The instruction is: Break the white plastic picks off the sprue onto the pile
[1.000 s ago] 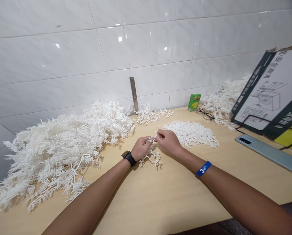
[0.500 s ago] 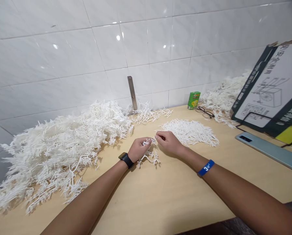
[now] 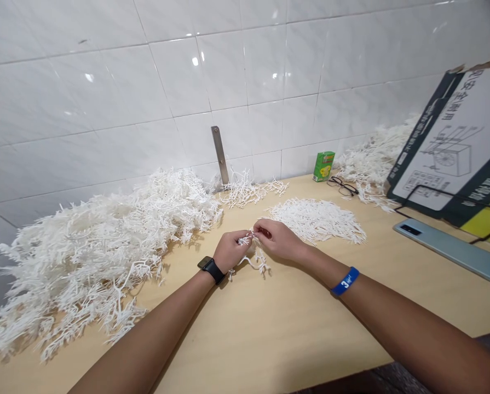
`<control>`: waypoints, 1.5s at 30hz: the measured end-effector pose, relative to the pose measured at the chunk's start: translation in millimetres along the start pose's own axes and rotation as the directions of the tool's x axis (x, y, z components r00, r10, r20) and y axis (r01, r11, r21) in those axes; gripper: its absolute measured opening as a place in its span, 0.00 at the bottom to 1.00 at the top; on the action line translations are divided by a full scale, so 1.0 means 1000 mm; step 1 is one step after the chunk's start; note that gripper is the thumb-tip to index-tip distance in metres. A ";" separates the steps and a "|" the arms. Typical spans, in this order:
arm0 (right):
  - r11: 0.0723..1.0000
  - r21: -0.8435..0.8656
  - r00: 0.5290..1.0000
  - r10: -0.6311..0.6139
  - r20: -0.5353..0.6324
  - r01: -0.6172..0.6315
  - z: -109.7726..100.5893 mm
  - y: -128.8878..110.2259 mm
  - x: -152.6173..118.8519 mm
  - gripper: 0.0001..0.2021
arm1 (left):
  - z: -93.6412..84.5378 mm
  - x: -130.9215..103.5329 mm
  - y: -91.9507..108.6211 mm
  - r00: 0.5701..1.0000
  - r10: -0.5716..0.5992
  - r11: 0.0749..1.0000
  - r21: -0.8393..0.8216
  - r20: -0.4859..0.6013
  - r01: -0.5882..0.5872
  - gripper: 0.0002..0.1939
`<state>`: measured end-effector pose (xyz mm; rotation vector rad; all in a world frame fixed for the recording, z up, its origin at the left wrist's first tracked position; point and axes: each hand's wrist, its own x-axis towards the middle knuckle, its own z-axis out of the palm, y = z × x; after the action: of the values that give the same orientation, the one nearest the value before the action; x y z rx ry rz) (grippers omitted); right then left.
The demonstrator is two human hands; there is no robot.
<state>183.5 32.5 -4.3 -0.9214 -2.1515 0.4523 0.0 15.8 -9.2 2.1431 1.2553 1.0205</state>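
My left hand [image 3: 231, 251], with a black watch at the wrist, is closed around a white branched plastic sprig [image 3: 243, 241]. Fingertips of my right hand [image 3: 281, 239] meet in a pinch at the sprig's end, touching or nearly touching the left fingers. What exactly lies in that pinch is too small to make out. Just below both hands, another white branched piece [image 3: 253, 264] shows against the table; whether it joins the held sprig I cannot tell. Beyond my right hand spreads a flat pile of small white pieces [image 3: 318, 219].
A big heap of white branched sprigs [image 3: 105, 235] covers the left side. Along the tiled wall are a metal bracket [image 3: 220, 156], loose sprigs [image 3: 248, 191], a green box [image 3: 323, 166] and glasses [image 3: 343, 186]. At right are a phone [image 3: 454, 250], a printed carton [image 3: 445, 153] and more sprigs [image 3: 372, 158].
My right hand has shifted slightly left, bringing its pinched fingers up to the sprig in my left hand. The left hand stays nearly in place; the view has tilted a little.
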 end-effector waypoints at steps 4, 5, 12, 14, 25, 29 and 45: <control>1.000 0.019 1.000 -0.022 0.009 0.022 0.001 0.000 0.001 0.06 | 0.000 0.002 0.002 0.988 0.117 0.992 0.054 -0.099 -0.112 0.11; 0.999 0.021 1.000 -0.024 0.004 0.024 0.002 0.000 0.001 0.06 | 0.000 0.002 0.003 0.984 0.135 0.990 0.052 -0.114 -0.129 0.10; 0.997 0.040 0.998 -0.068 -0.006 0.068 0.005 -0.001 0.002 0.06 | 0.000 0.001 0.004 0.997 0.053 0.986 -0.155 -0.051 -0.060 0.10; 0.997 0.037 0.997 -0.071 -0.017 0.071 0.004 -0.001 0.002 0.06 | 0.000 0.001 0.005 0.999 -0.036 0.974 -0.223 0.005 0.036 0.11; 0.996 0.007 0.996 -0.085 0.004 0.085 0.003 -0.001 0.000 0.07 | -0.003 0.005 0.009 0.988 -0.144 0.954 -0.257 0.051 0.152 0.10; 0.995 0.021 0.995 -0.098 0.023 0.098 0.002 -0.001 0.000 0.07 | -0.003 0.005 0.010 0.986 -0.155 0.956 -0.244 0.056 0.164 0.09; 0.997 -0.020 0.996 -0.080 0.029 0.081 0.004 0.002 -0.001 0.07 | 0.002 0.005 0.009 0.989 -0.136 0.975 -0.170 0.064 0.145 0.11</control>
<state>181.8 32.6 -8.4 -0.8413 -2.2135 0.4053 8.0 15.8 -1.9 1.9081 1.2261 0.9710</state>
